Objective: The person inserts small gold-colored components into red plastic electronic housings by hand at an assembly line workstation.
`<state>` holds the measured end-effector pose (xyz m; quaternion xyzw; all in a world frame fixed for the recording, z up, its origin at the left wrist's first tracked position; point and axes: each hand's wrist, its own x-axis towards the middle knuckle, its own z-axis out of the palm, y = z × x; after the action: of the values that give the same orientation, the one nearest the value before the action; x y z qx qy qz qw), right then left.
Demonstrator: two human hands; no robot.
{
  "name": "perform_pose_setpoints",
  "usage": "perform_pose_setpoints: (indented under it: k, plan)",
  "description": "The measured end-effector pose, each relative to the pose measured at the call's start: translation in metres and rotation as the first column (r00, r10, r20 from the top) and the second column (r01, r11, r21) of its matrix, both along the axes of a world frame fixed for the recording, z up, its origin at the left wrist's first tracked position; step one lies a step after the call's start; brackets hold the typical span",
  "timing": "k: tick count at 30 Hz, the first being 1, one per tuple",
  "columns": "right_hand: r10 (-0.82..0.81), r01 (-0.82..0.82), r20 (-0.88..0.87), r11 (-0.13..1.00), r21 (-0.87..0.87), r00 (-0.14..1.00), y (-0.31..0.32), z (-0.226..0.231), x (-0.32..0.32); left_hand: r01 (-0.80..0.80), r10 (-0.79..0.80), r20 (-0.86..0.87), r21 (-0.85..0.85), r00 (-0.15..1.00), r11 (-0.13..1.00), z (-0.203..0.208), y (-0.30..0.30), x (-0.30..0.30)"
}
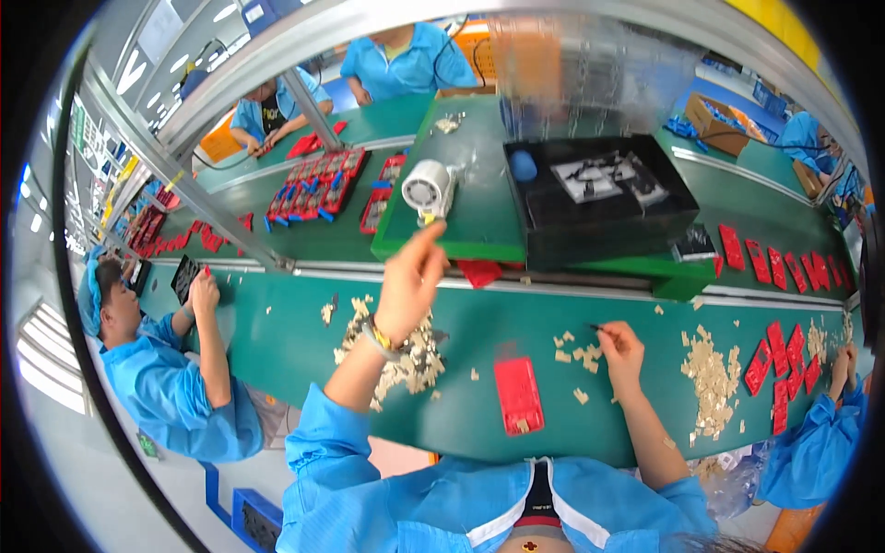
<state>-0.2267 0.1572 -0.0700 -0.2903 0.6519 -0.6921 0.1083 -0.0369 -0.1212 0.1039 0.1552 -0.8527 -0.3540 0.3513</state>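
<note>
My left hand [410,286] reaches forward over the bench edge, index finger stretched toward the foot of a small white fan [427,189]. Nothing shows in that hand; part of its fingers is hidden. A pinch of my right hand [623,355] holds a thin dark tool, its exact kind too small to tell, beside a few loose pale small pieces [581,355]. Between my arms a red plastic tray [518,394] lies flat on the green bench, with a pale piece at its near end. Under my left wrist spreads a heap of pale small pieces [406,373].
A black box [604,235] with bagged parts stands on a raised green board [479,235]. Another pale heap [710,378] and several red trays [779,355] lie right. Co-workers sit at left [184,387] and right [811,442]. Metal posts [221,221] frame the bench.
</note>
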Motion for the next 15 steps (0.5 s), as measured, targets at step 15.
perform_pose_setpoints:
  k: [15]
  plan:
    - [0.358, -0.337, -0.214, 0.933, 0.129, 0.909, -0.028, 0.080, 0.073, 0.290, -0.285, 0.191, 0.000, 0.939, 0.957, -0.066, 0.096, 0.008]
